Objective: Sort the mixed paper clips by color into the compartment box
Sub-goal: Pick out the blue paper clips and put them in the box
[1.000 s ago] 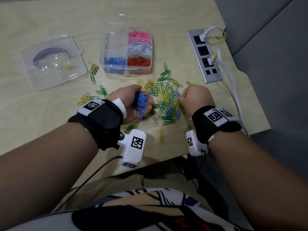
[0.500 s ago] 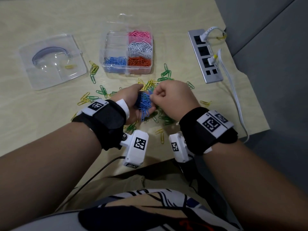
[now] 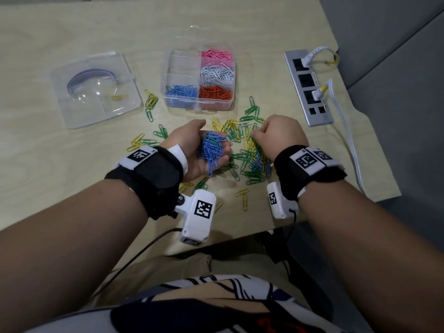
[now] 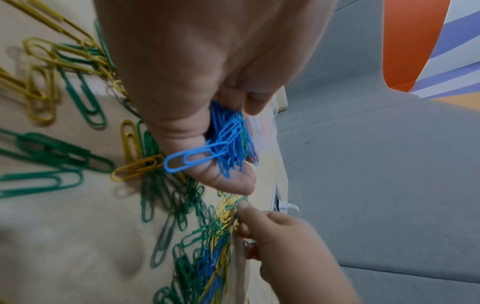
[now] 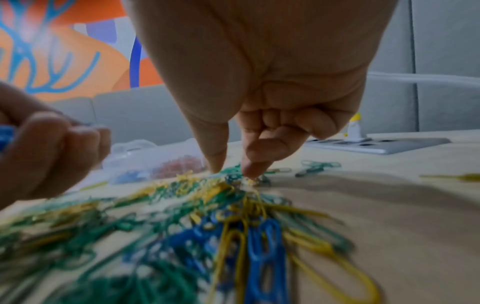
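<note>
1. My left hand (image 3: 197,150) is nearest, palm turned up, fingers curled round a bunch of blue clips (image 3: 212,150); most of them lie with their long axes roughly along my palm, and one sticks out sideways past my thumb in the left wrist view.
2. Just right of it, my right hand (image 3: 280,138) reaches down into the mixed pile (image 3: 249,159) of green, yellow and blue clips on the table (image 3: 72,164); thumb and forefinger tips are drawn close and touch the clips, but whether they pinch one I cannot tell; the pile's clips point every way.
3. Farther off stands the compartment box (image 3: 199,80), open; blue clips front left, orange front right, white and pink behind; the rear left cells look bare.
4. Its clear lid (image 3: 96,90) lies to the left; a power strip (image 3: 308,87) lies to the right.
</note>
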{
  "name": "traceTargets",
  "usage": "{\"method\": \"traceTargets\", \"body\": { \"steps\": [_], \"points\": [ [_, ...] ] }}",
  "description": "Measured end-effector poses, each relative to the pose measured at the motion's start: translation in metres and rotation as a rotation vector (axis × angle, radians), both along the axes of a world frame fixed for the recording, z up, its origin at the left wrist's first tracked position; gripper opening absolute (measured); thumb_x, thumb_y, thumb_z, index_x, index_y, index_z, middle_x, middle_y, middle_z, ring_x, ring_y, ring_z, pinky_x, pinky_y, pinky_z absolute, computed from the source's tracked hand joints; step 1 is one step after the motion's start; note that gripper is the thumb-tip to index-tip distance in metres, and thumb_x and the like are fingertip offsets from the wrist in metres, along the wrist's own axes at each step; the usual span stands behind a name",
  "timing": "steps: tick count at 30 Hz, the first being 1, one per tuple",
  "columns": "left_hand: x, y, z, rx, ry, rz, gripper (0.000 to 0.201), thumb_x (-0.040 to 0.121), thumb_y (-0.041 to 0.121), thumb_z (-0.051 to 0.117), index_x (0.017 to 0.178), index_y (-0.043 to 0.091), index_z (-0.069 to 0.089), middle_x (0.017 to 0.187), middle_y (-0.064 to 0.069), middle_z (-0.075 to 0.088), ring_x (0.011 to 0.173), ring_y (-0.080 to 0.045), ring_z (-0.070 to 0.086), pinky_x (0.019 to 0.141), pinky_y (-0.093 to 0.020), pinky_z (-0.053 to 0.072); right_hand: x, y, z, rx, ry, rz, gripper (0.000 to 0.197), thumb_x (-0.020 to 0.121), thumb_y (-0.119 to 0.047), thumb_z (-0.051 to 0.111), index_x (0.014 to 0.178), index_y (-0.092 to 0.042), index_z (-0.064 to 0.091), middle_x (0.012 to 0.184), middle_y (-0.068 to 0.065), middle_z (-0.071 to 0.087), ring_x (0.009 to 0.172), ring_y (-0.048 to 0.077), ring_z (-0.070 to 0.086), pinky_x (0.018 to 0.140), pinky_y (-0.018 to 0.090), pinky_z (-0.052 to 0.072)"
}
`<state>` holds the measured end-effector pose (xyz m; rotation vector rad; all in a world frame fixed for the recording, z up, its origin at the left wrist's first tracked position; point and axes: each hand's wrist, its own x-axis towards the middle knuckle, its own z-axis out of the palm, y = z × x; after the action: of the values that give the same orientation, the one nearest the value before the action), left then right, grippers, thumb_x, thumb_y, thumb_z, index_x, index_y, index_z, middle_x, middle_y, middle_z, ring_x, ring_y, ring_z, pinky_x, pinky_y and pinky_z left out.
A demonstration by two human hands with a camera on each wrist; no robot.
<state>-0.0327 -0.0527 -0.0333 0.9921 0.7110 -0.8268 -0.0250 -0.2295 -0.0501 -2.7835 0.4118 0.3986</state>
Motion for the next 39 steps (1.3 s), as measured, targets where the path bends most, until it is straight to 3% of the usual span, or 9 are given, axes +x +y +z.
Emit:
{"method": "traceTargets", "body": {
  "steps": [6, 17, 20, 23, 26, 29, 31, 33, 39],
  "points": [
    [0.002, 0.006, 0.001, -0.004, 0.000, -0.025, 0.059, 0.102, 0.048, 0.024, 0.089, 0.005, 0.062, 0.078, -0.013, 0.064, 0.059, -0.021, 0.064, 0.053, -0.028, 0.057, -0.002, 0.001, -0.004, -0.001, 0.008, -0.004, 0.019, 0.094, -0.030, 0.058, 0.093, -0.014, 0.067, 0.094, 0.008, 0.067, 0.089, 0.028, 0.060, 0.070, 0.028, 0.044],
    [0.003, 0.001, 0.002, -0.015, -0.005, -0.030, 0.066, 0.100, 0.057, 0.022, 0.093, 0.004, 0.061, 0.076, -0.013, 0.062, 0.059, -0.021, 0.063, 0.054, -0.028, 0.057, -0.010, 0.005, 0.020, 0.164, -0.156, -0.035, 0.022, 0.094, -0.019, 0.053, 0.109, -0.022, 0.069, 0.104, 0.004, 0.069, 0.095, 0.025, 0.063, 0.080, 0.030, 0.052],
    [0.003, 0.000, 0.002, -0.013, -0.005, -0.033, 0.066, 0.099, 0.058, 0.022, 0.094, 0.004, 0.061, 0.074, -0.013, 0.063, 0.057, -0.021, 0.063, 0.053, -0.027, 0.057, -0.010, 0.003, 0.022, 0.178, -0.126, -0.040, 0.022, 0.095, -0.022, 0.050, 0.100, -0.013, 0.070, 0.102, 0.008, 0.070, 0.093, 0.027, 0.063, 0.080, 0.032, 0.052],
    [0.003, 0.001, 0.002, 0.000, -0.004, -0.034, 0.066, 0.099, 0.057, 0.022, 0.093, 0.005, 0.062, 0.073, -0.012, 0.063, 0.056, -0.020, 0.063, 0.052, -0.027, 0.057, -0.010, -0.001, 0.021, 0.242, -0.093, -0.056, 0.031, 0.093, -0.023, 0.049, 0.092, 0.001, 0.069, 0.101, 0.019, 0.069, 0.091, 0.035, 0.063, 0.078, 0.041, 0.054],
    [0.003, 0.001, 0.002, 0.007, 0.000, -0.036, 0.066, 0.099, 0.058, 0.022, 0.092, 0.005, 0.061, 0.071, -0.011, 0.064, 0.055, -0.020, 0.063, 0.051, -0.027, 0.056, -0.011, 0.000, 0.021, 0.301, -0.052, -0.074, 0.033, 0.089, -0.020, 0.045, 0.091, 0.005, 0.067, 0.097, 0.023, 0.068, 0.090, 0.040, 0.063, 0.079, 0.048, 0.054],
    [0.003, 0.002, 0.002, 0.012, 0.000, -0.034, 0.066, 0.099, 0.058, 0.022, 0.092, 0.005, 0.061, 0.069, -0.011, 0.064, 0.055, -0.020, 0.064, 0.051, -0.028, 0.056, -0.011, -0.001, 0.021, 0.281, -0.036, -0.043, 0.027, 0.091, -0.014, 0.046, 0.087, -0.001, 0.070, 0.098, 0.011, 0.071, 0.089, 0.030, 0.064, 0.078, 0.035, 0.053],
    [0.003, 0.002, 0.002, 0.020, -0.001, -0.032, 0.066, 0.099, 0.057, 0.022, 0.092, 0.005, 0.062, 0.068, -0.011, 0.065, 0.055, -0.020, 0.064, 0.051, -0.028, 0.056, -0.011, -0.001, 0.021, 0.274, -0.058, -0.034, 0.022, 0.092, -0.014, 0.052, 0.093, -0.011, 0.073, 0.104, 0.001, 0.071, 0.094, 0.022, 0.064, 0.080, 0.026, 0.049],
    [0.003, 0.002, 0.002, 0.020, 0.001, -0.027, 0.066, 0.100, 0.057, 0.022, 0.093, 0.005, 0.062, 0.068, -0.011, 0.065, 0.055, -0.020, 0.063, 0.050, -0.028, 0.056, -0.012, 0.000, 0.021, 0.285, -0.087, -0.053, 0.020, 0.091, -0.017, 0.057, 0.104, -0.021, 0.072, 0.103, -0.001, 0.070, 0.095, 0.018, 0.064, 0.083, 0.025, 0.049],
    [0.002, 0.002, 0.000, 0.025, 0.009, -0.024, 0.065, 0.100, 0.056, 0.022, 0.095, 0.005, 0.061, 0.075, -0.012, 0.063, 0.060, -0.020, 0.062, 0.051, -0.028, 0.057, -0.020, 0.023, 0.030, 0.366, -0.197, -0.002, 0.004, 0.083, -0.023, 0.067, 0.082, -0.027, 0.066, 0.074, -0.009, 0.067, 0.076, 0.007, 0.064, 0.071, 0.025, 0.052]
  ]
}}
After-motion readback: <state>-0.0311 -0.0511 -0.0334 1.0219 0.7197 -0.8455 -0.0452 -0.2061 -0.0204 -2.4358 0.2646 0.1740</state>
